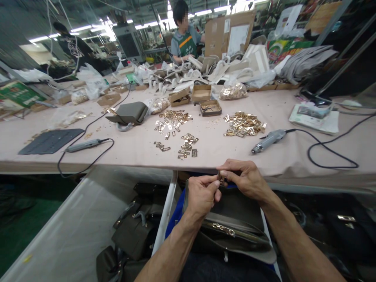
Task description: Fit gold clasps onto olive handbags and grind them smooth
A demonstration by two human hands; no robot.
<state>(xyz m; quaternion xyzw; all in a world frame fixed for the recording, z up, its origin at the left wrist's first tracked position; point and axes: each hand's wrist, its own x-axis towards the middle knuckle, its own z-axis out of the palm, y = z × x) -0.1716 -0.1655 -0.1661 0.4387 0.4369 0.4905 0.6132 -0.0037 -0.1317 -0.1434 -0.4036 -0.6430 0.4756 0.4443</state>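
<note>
A small gold-toned fitting (221,178) is held roughly upright over a dark olive bag (239,209) bearing gold hardware (223,229).

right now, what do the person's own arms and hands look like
The left hand and right hand are bare, without gloves, and no ring shows on the visible fingers. Both forearms are bare too, with no sleeve, watch or bracelet in view.

The left hand (202,194) and right hand (248,181) are pinching a small metal piece (221,178) over a dark bag (236,211).
</note>
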